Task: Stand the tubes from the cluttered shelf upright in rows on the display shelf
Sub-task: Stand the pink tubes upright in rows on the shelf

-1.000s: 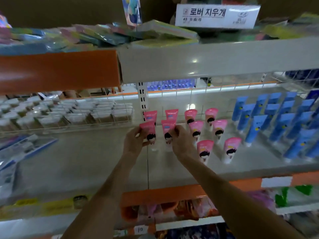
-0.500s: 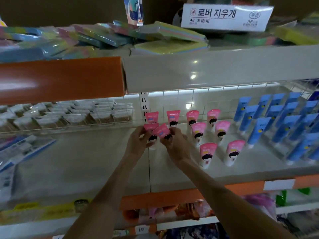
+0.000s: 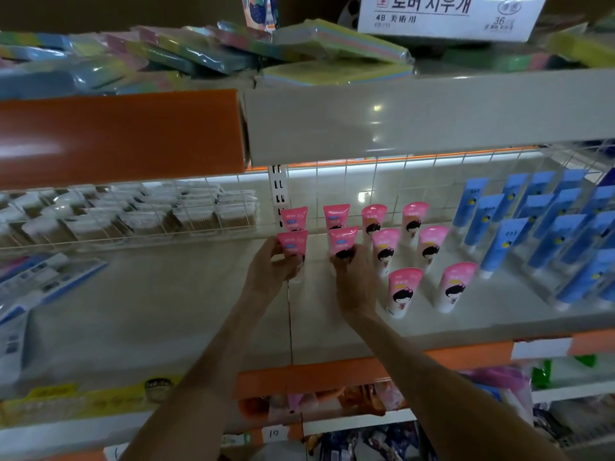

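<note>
My left grip (image 3: 271,266) wraps one pink tube (image 3: 293,245), right grip (image 3: 353,281) a second pink tube (image 3: 342,242); I'm steadying both upright on the display shelf (image 3: 199,311), extending the row

Dim, soft and wide-angle warped, with backlight behind the wire grid (image 3: 366,181) and glare spots.
</note>
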### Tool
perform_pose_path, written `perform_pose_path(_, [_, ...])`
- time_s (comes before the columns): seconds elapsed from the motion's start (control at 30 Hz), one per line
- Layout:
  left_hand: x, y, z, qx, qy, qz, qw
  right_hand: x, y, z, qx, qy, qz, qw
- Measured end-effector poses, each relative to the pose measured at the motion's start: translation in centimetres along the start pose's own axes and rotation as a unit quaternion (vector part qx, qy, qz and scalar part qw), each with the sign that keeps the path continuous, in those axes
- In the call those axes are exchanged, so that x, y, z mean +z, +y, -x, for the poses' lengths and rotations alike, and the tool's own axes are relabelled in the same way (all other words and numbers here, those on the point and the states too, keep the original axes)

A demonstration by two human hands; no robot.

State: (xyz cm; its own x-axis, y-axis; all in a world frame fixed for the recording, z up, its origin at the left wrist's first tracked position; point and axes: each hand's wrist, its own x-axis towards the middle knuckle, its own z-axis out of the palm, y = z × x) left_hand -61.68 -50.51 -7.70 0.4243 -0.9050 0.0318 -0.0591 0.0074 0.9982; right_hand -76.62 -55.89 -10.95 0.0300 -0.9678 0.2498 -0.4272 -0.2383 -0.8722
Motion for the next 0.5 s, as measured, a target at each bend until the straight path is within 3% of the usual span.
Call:
perform_pose_path(0.1, [0.3, -0.6, -0.3, -0.014, -0.005, -0.075, 0.997, 0.3, 0.2, -0.6, -0.002, -0.001, 0.024, 1.000])
perform_pose_path(0.2, [0.8, -1.5, -0.3, -0.036, 0.024, -0.080, 0.996, 0.2, 0.5, -0.9, -0.005, -0.022, 0.047, 0.999])
perform_pose_path(0.27, [0.8, -2.3, -0.2, -0.011, 0.033, -0.161, 0.986, -0.1, 0.7, -0.9, 0.021, -0.043, 0.049, 0.998])
perform_pose_path(0.5, [1.2, -3.1, 0.0, 0.014, 0.050, -0.192, 0.980, -0.5, 1.2, -0.7, 0.043, -0.061, 0.027, 0.997])
